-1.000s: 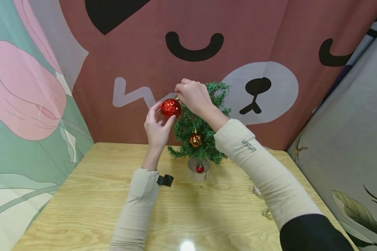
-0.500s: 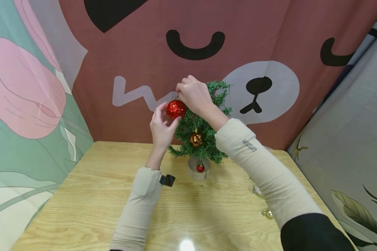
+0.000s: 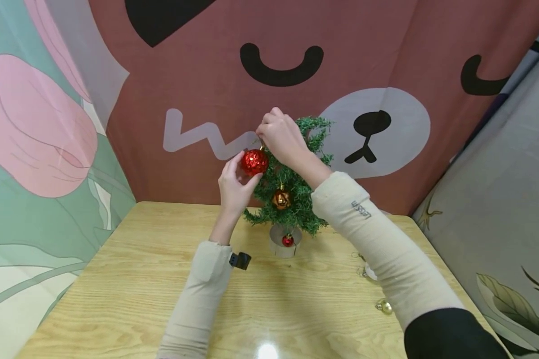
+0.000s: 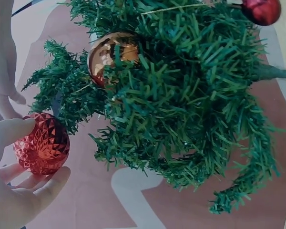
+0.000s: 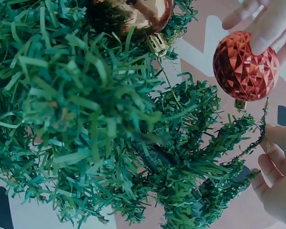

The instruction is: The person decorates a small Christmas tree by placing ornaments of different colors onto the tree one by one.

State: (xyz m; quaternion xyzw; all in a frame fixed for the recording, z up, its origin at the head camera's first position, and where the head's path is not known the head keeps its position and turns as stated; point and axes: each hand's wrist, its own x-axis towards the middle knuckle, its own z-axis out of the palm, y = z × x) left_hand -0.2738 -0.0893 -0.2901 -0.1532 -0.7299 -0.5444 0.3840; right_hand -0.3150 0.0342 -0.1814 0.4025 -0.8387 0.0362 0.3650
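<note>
A shiny red Christmas ball (image 3: 254, 161) with a faceted surface hangs between the thumb and fingers of my left hand (image 3: 235, 192), at the upper left of a small green Christmas tree (image 3: 296, 179). Just above it is my right hand (image 3: 280, 135). In the right wrist view, the right hand's fingers (image 5: 275, 160) pinch the thin tip of a tree branch (image 5: 250, 147) close to the ball's gold cap (image 5: 240, 105). Whether the ball's loop is on that branch cannot be made out. A copper-gold ball (image 3: 282, 199) hangs lower on the tree.
The tree stands in a pale round pot (image 3: 278, 249) on a wooden table (image 3: 130, 279), with a small red ball (image 3: 288, 241) hanging before the pot. Small ornaments, one of them gold (image 3: 384, 306), lie beside the right sleeve (image 3: 382, 249). A printed curtain (image 3: 206, 85) hangs behind.
My left hand has carried the red ball rightward, closer to the tree, and slightly down. My right hand has shifted only slightly right.
</note>
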